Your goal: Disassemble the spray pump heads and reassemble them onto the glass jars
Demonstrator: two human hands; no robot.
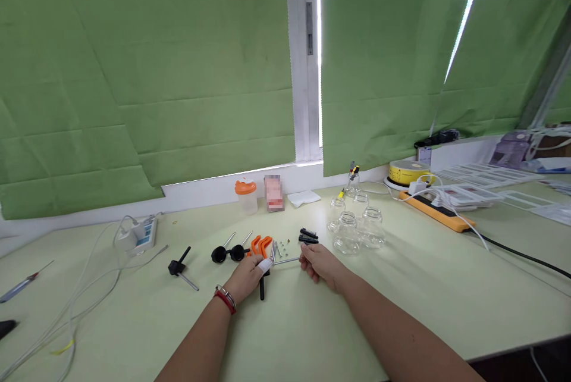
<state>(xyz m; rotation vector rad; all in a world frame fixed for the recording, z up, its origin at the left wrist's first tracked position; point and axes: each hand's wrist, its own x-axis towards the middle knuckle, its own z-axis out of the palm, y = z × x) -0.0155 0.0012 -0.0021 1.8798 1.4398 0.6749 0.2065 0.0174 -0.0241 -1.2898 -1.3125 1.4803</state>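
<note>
Rod (288, 261) lying between left hand (245, 278) and right hand (326, 265), being pinched by the latter, running crosswise, pointing left; left grip unclear.

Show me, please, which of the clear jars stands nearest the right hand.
The left jar of the front pair, just beyond the right hand; the others stand farther back or to its right.

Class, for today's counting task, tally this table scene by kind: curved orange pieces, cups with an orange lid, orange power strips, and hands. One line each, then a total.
Curved orange pieces: 2
Cup with an orange lid: 1
Orange power strip: 1
Hands: 2 (left hand, right hand)
Total: 6
</note>
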